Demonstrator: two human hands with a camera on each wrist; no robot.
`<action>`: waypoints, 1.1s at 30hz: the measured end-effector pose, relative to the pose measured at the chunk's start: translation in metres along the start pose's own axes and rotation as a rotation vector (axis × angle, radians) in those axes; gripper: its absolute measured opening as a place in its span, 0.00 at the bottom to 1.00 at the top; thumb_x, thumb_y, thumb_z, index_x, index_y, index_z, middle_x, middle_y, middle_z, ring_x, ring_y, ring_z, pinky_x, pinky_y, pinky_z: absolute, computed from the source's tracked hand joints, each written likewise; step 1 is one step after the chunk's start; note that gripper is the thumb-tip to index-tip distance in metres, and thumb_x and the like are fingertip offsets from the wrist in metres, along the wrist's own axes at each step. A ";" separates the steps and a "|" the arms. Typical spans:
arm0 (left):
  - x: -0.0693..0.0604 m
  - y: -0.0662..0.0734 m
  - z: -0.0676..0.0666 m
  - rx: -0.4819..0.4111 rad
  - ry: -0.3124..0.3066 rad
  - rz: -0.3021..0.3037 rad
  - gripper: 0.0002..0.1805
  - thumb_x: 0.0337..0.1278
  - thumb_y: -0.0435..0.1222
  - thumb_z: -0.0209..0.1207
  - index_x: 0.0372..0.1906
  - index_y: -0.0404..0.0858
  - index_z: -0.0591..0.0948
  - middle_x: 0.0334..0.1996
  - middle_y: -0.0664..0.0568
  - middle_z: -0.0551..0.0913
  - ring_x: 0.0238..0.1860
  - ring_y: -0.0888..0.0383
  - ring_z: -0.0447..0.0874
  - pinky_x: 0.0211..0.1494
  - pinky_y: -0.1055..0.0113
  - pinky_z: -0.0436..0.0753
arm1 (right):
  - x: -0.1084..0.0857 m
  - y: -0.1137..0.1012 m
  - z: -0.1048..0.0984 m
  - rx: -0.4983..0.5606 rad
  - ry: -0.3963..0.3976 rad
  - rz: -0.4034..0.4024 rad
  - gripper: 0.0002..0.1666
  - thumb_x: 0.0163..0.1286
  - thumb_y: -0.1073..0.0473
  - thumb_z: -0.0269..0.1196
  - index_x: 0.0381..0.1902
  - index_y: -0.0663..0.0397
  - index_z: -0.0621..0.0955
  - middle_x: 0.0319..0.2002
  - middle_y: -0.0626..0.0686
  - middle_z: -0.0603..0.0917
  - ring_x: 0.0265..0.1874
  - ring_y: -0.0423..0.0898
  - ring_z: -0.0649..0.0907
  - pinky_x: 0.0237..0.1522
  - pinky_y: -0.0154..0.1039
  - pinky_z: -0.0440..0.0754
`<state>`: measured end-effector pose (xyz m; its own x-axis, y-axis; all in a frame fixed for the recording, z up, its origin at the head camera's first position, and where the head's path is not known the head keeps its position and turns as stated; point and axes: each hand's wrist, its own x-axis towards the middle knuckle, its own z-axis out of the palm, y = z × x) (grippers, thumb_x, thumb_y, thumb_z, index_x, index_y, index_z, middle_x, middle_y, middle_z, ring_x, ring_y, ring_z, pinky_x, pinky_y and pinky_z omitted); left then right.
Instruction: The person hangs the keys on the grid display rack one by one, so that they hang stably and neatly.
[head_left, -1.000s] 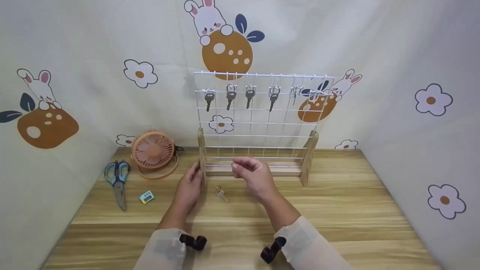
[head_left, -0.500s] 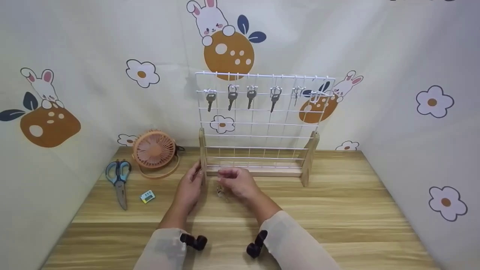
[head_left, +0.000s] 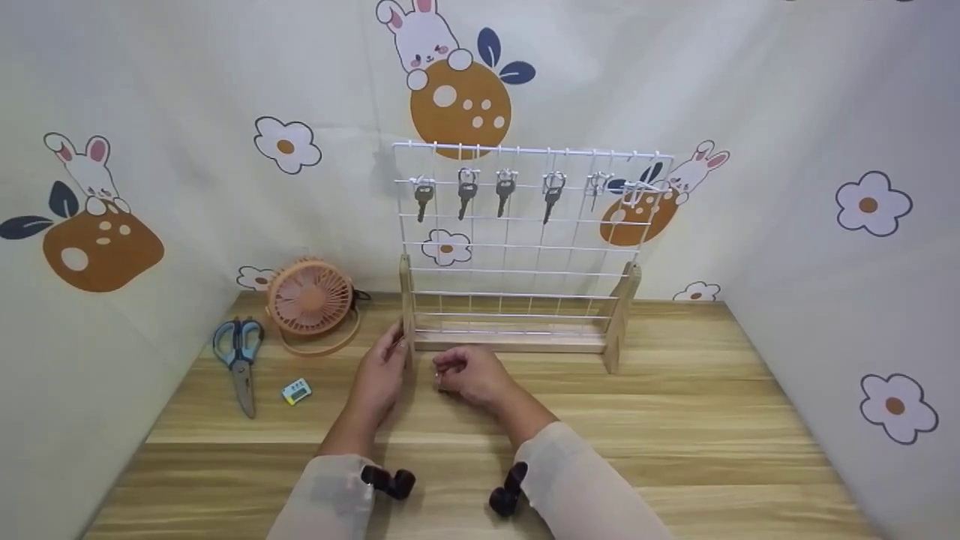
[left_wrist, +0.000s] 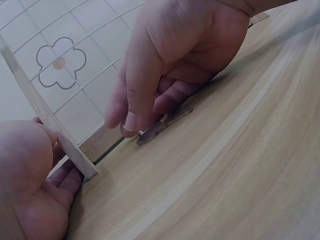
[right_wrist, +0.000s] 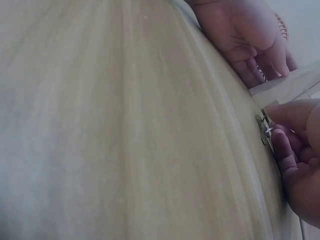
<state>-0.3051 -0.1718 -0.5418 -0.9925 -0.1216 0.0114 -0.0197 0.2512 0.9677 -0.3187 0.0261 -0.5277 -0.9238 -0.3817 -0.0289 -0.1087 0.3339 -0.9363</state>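
Observation:
A white wire grid rack [head_left: 510, 271] stands upright in wooden feet at the back of the table. My left hand [head_left: 380, 375] holds its left wooden upright [left_wrist: 50, 115], with the thumb at the front and the fingers behind. Low in front of the rack, my right hand [head_left: 480, 377] pinches the ring end of a small metal key [left_wrist: 156, 132] between thumb and fingertips. The key's blade lies at the wood surface, partly hidden under the fingers. Several keys [head_left: 467, 199] hang by rings from hooks along the upper part of the grid.
To the left stand an orange desk fan [head_left: 311, 298], blue-handled scissors [head_left: 241, 367] and a small white-and-blue item [head_left: 297, 391] on the wooden table [head_left: 712, 420]. A white hook [head_left: 641, 193] at the grid's upper right bears no key. Patterned cloth walls enclose the table.
The right hand has moved left and down from in front of the grid to the key on the table, and now pinches its ring. The left hand stays at the upright.

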 end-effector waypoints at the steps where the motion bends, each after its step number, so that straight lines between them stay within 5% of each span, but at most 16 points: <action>1: 0.000 -0.001 0.000 -0.006 -0.002 0.000 0.28 0.86 0.43 0.50 0.83 0.53 0.66 0.83 0.51 0.68 0.85 0.47 0.61 0.87 0.49 0.66 | -0.001 -0.001 0.000 -0.016 0.002 -0.001 0.17 0.63 0.69 0.75 0.51 0.65 0.89 0.45 0.59 0.92 0.37 0.38 0.84 0.39 0.27 0.84; 8: -0.001 0.000 0.002 -0.047 -0.007 0.001 0.28 0.86 0.43 0.50 0.84 0.53 0.66 0.83 0.51 0.67 0.85 0.48 0.60 0.88 0.50 0.66 | -0.003 -0.001 -0.005 -0.079 0.009 -0.011 0.09 0.69 0.64 0.73 0.46 0.60 0.92 0.41 0.54 0.94 0.36 0.35 0.86 0.42 0.27 0.85; 15: -0.001 0.002 0.004 -0.066 -0.016 -0.009 0.29 0.87 0.43 0.49 0.85 0.49 0.63 0.84 0.48 0.65 0.85 0.48 0.60 0.88 0.51 0.66 | -0.010 -0.007 -0.023 0.050 0.064 -0.012 0.11 0.71 0.60 0.74 0.48 0.59 0.92 0.42 0.54 0.95 0.36 0.39 0.89 0.41 0.33 0.90; 22: 0.000 0.002 0.005 -0.082 -0.014 -0.021 0.29 0.87 0.42 0.49 0.85 0.48 0.63 0.84 0.48 0.64 0.85 0.48 0.60 0.88 0.52 0.64 | -0.032 -0.035 -0.064 0.187 0.168 -0.048 0.16 0.73 0.62 0.72 0.54 0.65 0.89 0.48 0.56 0.93 0.41 0.42 0.91 0.52 0.43 0.93; 27: 0.000 0.003 0.004 -0.099 -0.022 -0.022 0.29 0.87 0.42 0.48 0.85 0.48 0.63 0.84 0.48 0.64 0.85 0.48 0.61 0.87 0.52 0.66 | -0.055 -0.063 -0.100 0.263 0.274 -0.103 0.14 0.71 0.65 0.73 0.52 0.63 0.90 0.46 0.55 0.93 0.41 0.43 0.90 0.50 0.38 0.93; 33: -0.001 0.002 0.003 -0.090 -0.009 -0.015 0.29 0.87 0.42 0.49 0.85 0.48 0.64 0.84 0.48 0.65 0.84 0.47 0.63 0.86 0.51 0.68 | -0.081 -0.092 -0.143 0.390 0.415 -0.227 0.14 0.71 0.72 0.70 0.53 0.73 0.87 0.41 0.54 0.93 0.38 0.45 0.91 0.49 0.39 0.94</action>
<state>-0.3047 -0.1678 -0.5405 -0.9932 -0.1163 -0.0050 -0.0239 0.1618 0.9865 -0.2868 0.1495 -0.3889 -0.9676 -0.0127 0.2520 -0.2500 -0.0863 -0.9644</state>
